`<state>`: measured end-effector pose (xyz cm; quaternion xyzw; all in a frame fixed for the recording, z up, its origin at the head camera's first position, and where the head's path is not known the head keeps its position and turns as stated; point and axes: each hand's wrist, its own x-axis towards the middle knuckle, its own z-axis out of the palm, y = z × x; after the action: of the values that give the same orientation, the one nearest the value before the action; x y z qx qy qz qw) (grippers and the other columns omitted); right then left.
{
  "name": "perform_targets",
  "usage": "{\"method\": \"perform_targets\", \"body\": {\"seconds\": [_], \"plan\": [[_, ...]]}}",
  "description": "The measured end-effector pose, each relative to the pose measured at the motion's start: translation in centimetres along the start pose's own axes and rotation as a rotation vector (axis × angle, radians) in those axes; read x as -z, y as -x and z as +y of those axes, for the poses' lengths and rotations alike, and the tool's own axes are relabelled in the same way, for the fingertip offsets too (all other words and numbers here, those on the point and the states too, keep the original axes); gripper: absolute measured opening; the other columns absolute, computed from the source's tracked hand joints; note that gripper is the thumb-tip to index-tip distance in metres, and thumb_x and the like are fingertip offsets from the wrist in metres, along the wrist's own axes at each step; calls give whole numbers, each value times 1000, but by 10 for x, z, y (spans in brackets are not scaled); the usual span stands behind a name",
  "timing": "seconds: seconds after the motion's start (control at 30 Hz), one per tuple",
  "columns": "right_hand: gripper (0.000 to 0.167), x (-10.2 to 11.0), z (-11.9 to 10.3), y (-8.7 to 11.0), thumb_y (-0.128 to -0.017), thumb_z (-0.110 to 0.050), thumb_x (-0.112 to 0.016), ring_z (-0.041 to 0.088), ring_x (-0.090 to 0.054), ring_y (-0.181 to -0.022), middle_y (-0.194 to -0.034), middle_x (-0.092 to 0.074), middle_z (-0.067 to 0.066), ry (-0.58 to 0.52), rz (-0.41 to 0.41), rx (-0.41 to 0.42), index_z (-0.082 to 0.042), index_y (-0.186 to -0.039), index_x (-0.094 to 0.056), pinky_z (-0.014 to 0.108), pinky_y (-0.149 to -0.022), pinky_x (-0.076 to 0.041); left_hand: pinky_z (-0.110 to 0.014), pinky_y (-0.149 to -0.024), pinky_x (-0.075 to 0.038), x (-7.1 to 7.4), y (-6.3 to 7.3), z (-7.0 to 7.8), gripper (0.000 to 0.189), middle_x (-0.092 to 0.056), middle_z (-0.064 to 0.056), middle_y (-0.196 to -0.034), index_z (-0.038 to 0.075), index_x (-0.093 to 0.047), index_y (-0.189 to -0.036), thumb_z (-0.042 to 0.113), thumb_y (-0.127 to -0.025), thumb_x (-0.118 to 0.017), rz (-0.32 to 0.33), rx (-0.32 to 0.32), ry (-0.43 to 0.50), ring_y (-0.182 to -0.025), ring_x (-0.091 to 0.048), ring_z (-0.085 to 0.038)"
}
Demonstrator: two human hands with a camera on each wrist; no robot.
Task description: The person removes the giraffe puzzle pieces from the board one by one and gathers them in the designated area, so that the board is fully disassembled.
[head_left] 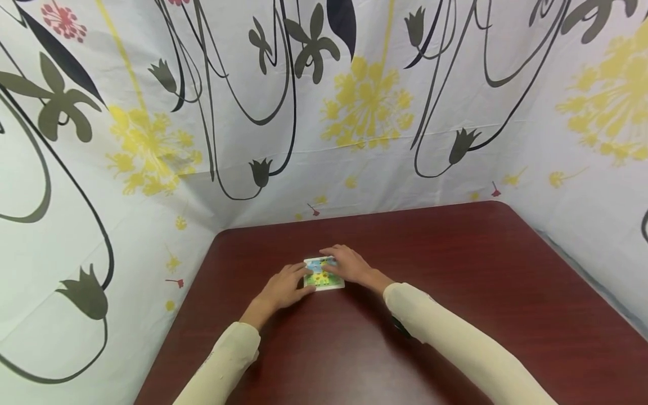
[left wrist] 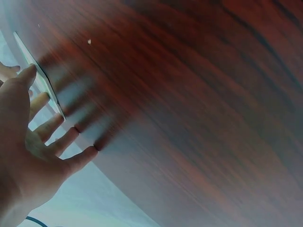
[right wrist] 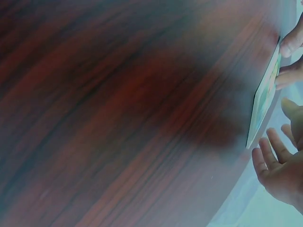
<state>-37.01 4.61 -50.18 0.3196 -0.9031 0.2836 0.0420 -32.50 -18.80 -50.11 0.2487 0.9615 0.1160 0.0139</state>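
Observation:
A small flat rectangular picture board (head_left: 329, 282) lies on the dark red table, white-edged, with a blue and green scene and yellow figures. At its left side my left hand (head_left: 284, 286) has its fingers spread, the thumb by the near left corner. In the left wrist view, thumb and index finger of the left hand (left wrist: 40, 156) touch the board (left wrist: 46, 86), while the other fingertips reach the table. Over the board's far right part rests my right hand (head_left: 351, 265), covering that corner. The right wrist view shows the right hand (right wrist: 284, 182) with loosely spread fingers beside the board (right wrist: 260, 111).
The wood-grained table (head_left: 430, 253) has rounded far corners. A white fabric wall (head_left: 324, 169) printed with flowers and vines stands close behind it and along both sides. A tiny pale speck (left wrist: 89, 41) lies on the tabletop.

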Motion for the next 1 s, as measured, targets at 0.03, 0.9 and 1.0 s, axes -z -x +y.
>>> {"method": "perform_targets", "body": {"seconds": [0.03,0.9,1.0], "plan": [[48,-1,0,-2,-99,-17,-73,34,-63,-118,-133,-65,17,-9,1,4,0,-142,-60,50,-94,-53,-62,-102,-46,0,0,1,52,-45,-11,-159,19,-60,-143,49,-102,-64,6,-2,5,-144,-43,-37],[31,-18,-6,-29,-98,-21,-75,26,-59,-104,-113,-66,11,-7,-70,-144,-9,-126,-72,45,-90,-51,-62,-99,-49,4,-2,0,47,-50,-11,-155,18,-64,-135,49,-100,-67,8,-9,26,-140,-48,-37],[30,-20,-6,-30,-97,-20,-76,26,-60,-103,-113,-67,11,-28,-47,-134,-9,-125,-72,44,-89,-51,-62,-98,-49,4,-1,-1,44,-52,-12,-154,17,-65,-132,47,-100,-68,17,-10,36,-139,-49,-38]]}}
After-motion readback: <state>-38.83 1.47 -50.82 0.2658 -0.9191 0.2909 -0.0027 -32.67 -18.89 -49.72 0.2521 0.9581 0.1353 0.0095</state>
